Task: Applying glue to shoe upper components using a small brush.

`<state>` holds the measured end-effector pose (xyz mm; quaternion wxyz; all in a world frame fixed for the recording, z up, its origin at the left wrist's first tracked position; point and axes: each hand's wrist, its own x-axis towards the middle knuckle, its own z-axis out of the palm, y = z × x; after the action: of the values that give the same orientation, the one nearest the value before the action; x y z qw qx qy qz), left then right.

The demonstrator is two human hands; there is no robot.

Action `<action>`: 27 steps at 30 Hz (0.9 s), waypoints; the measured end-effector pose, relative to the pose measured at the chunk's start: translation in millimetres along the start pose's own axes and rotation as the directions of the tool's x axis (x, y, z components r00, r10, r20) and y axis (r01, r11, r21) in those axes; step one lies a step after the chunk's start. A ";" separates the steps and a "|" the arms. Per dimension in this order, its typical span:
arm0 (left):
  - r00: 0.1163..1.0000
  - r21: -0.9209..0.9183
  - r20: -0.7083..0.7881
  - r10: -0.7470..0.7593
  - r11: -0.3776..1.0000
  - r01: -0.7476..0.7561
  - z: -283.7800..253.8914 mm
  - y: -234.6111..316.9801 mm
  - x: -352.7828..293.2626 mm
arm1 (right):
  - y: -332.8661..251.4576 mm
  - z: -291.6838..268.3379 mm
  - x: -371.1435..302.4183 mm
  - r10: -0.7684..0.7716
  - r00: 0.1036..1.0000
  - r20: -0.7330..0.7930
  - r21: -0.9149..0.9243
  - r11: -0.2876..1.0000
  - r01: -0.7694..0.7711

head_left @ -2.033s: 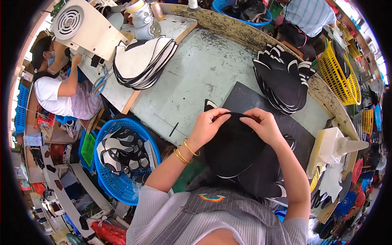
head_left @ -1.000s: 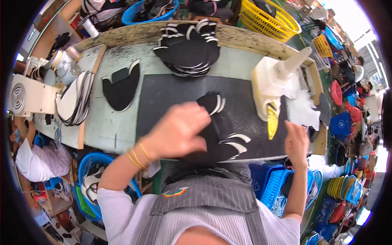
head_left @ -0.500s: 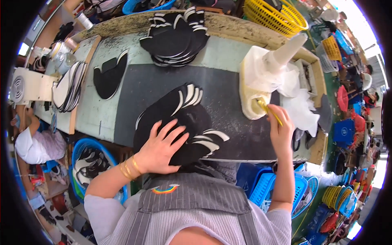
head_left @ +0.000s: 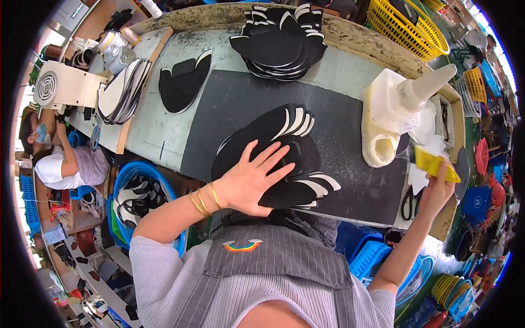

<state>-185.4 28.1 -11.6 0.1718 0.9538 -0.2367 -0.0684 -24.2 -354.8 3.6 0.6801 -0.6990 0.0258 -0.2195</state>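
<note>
Our left hand (head_left: 246, 185) lies flat, fingers apart, on the fanned pieces (head_left: 249, 131) atop the mat (head_left: 353, 180), likely steadying them; fanning seemingly bares their edges. Right of the mat, our right hand (head_left: 437, 190) pinches a yellow strip (head_left: 429, 162).

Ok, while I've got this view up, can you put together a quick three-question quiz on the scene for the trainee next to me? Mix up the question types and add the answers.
1. Which hand holds the flat yellow piece?

2. True or false: the left hand has its fingers spread over overlapping black pieces.

3. The lone black piece lies:
a) in a yellow basket
b) on the table, left of the dark mat
c) in a blue basket

Key:
1. The right hand
2. True
3. b
</note>
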 end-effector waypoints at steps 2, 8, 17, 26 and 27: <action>1.000 -0.062 -0.001 0.028 0.998 -0.028 -3.8 -6.1 0.5 | 34.5 -30.7 -0.6 0.440 0.863 0.248 -0.182 0.896 -0.404; 0.999 -0.019 0.007 0.042 0.999 -0.042 -6.5 -3.8 -1.3 | -1.3 48.3 -65.3 0.310 0.710 0.633 0.113 0.870 -0.480; 0.999 -0.091 -0.038 0.014 0.996 -0.018 -1.4 -6.7 -5.3 | 4.2 166.6 -96.3 0.167 0.538 0.826 -0.138 0.986 -0.094; 0.998 -0.127 -0.056 0.022 0.992 -0.029 0.6 -9.8 -9.1 | -1.4 174.8 -92.5 0.219 0.639 0.737 -0.097 0.971 -0.220; 0.998 -0.122 -0.066 0.017 0.992 -0.025 -0.1 -11.3 -8.7 | 1.7 178.3 -94.8 0.204 0.633 0.747 -0.087 0.974 -0.211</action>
<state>-188.2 41.7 -15.2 0.2385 0.9406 -0.2364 -0.0502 -48.4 -155.7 -19.9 0.6534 -0.7163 -0.1782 0.1683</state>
